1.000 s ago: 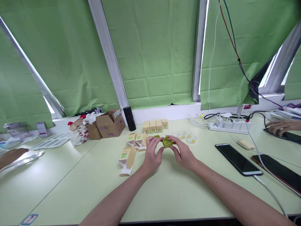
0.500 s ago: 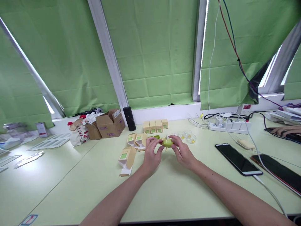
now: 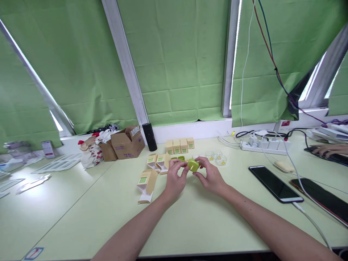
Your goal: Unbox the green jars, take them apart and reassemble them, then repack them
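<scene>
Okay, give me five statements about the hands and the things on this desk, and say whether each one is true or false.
1. The left hand and the right hand both touch one green piece. True.
2. The black cylinder lies on its side. False: the black cylinder stands on end.
3. Four small boxes stand beyond both hands. True.
4. The white-edged phone lies left of the left hand. False: the white-edged phone lies right of the right hand.
5. The open cardboard box is left of the black cylinder. True.
</scene>
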A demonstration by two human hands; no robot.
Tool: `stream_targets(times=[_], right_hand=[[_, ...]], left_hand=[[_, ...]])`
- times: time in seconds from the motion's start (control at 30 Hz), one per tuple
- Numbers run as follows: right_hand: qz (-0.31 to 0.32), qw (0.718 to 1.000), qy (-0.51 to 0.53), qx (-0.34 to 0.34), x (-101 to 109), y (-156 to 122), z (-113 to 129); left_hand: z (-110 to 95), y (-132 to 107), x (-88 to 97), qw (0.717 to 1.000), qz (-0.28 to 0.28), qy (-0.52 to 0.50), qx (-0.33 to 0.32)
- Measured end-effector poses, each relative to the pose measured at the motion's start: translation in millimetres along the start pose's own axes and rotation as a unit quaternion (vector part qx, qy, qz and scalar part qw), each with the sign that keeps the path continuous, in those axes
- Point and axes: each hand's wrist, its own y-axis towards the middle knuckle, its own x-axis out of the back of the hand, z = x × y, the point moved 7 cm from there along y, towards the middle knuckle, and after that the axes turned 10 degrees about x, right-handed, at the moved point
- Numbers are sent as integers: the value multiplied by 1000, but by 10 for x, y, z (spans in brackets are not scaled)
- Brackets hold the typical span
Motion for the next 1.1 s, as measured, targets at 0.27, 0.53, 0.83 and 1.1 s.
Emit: stream_targets(times=[0.27,0.53,0.83,1.1], right_hand=[[-2,1000,12,-5,22,9,-3],[-5,1000,22,11,29,10,9],[8,999,42,11,8,-6,-47],[12,998,49,40,43,18,32]], left_hand=[[-25,-31,4,999,34,-7,-19],[-48,-39,-41,997,64,-7,-48],[-2,-31,-78,995,87,-24,-35],[5,-28,-124,991,128,-37,11]])
